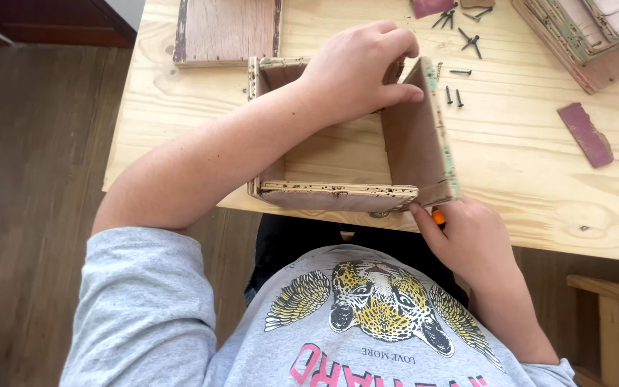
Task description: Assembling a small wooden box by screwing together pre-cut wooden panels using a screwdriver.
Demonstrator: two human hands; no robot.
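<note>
An open box frame of worn brown boards (415, 143) stands on the pale wooden table (524, 165), at its near edge. My left hand (360, 68) reaches across the frame and grips the top of its far wall near the right corner. My right hand (467, 240) is closed around a tool with an orange handle (438, 216), held against the frame's near right corner below the table edge. The tool's tip is hidden behind the board.
Several dark screws (460, 43) lie loose on the table right of the frame. A brown board (227, 32) lies behind it, a small red-brown strip (586, 134) to the right, stacked worn boards (582, 32) at the far right corner. A wooden chair part (610, 315) stands lower right.
</note>
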